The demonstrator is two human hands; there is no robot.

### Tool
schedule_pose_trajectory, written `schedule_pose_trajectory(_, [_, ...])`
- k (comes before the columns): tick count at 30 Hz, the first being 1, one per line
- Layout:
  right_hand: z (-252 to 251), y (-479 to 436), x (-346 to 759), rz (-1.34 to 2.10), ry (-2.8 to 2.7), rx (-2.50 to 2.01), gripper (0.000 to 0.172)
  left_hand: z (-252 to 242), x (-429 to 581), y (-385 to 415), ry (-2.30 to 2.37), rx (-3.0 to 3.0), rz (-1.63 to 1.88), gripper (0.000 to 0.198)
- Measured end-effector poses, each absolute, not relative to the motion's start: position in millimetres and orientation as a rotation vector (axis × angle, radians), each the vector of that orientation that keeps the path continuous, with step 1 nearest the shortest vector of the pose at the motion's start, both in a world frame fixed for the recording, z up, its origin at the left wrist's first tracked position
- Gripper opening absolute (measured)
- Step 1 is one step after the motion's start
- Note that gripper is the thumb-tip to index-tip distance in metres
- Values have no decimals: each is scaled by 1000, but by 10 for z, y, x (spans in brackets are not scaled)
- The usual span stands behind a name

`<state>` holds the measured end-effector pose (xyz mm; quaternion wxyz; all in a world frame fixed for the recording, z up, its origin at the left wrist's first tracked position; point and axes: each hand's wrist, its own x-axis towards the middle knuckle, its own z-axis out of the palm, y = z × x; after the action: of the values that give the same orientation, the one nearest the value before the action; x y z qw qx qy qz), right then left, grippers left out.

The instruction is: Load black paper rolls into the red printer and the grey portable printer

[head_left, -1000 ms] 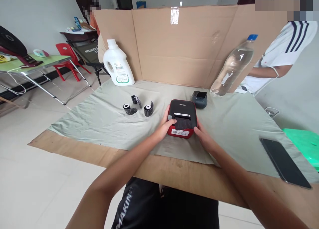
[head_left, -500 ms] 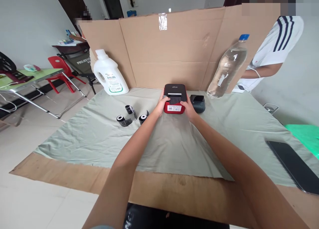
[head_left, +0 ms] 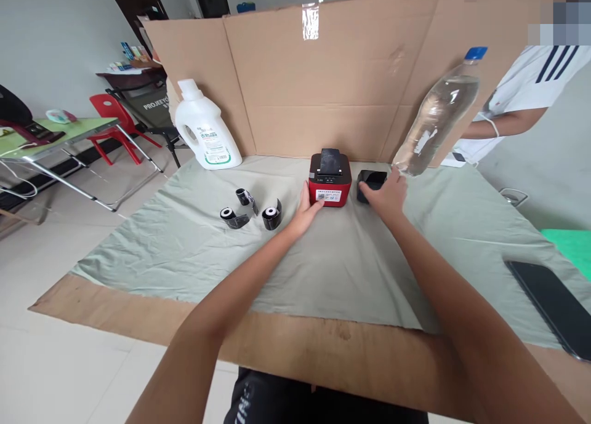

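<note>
A red and black printer [head_left: 330, 181] stands on the cloth near the middle, with a dark strip [head_left: 330, 162] sticking up out of its top slot. At its front left corner is my left hand [head_left: 305, 216], thumb toward the front label and fingers along the left side. My right hand [head_left: 388, 196] is at a small dark device [head_left: 372, 179] to the printer's right. Its thumb lies across the device's front, while its fingers spread past the right side. Several black rolls, including one nearby roll [head_left: 272, 217], rest left of the printer with loose ends curling out.
A cardboard screen [head_left: 323, 73] stands behind. A white jug [head_left: 207, 128] and a clear bottle with a blue cap [head_left: 438, 116] lean against it. A phone [head_left: 551, 304] lies at the right. Beyond the screen, at the right, is a person's arm [head_left: 510, 125].
My right hand has left the printer and moved right to the small dark device. The printer has tilted down to stand on the cloth, and its strip now points up. My left hand sits lower.
</note>
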<state>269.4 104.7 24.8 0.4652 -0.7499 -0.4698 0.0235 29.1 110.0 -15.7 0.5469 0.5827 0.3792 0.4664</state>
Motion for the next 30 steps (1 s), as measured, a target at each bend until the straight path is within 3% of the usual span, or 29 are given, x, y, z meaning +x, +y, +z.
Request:
schedule_pose_trajectory(1, [197,1048,2689,78,-1165,-1936,104,-195,230,983,907,1482,1072,103])
schedule_pose_trajectory(3, [107,1066,2661,87,-1207,-2093,117,-243,109,770,923,1628,1011,101])
schedule_pose_trajectory(7, [77,923,2623,63,-1211,-2054,116,-201,-38,475,948,1792,984,90])
schedule_pose_trajectory(11, [114,281,2522,62,-1246,-1981,113,-99,-34,339,972,1851,895,55])
schedule_pose_trajectory(13, [105,-114,2393,71,-1302,-1950,111,-59,-6,296,1013,1962,820,46])
schedule_pose_trajectory(19, [40,-704,1950,242,-1461,-1907,109,23,34,140,1021,2386,669,48])
schedule_pose_trajectory(30, [-86,-685,1941,256,-1494,-1904,121,19,104,-60,1116,2432,373,62])
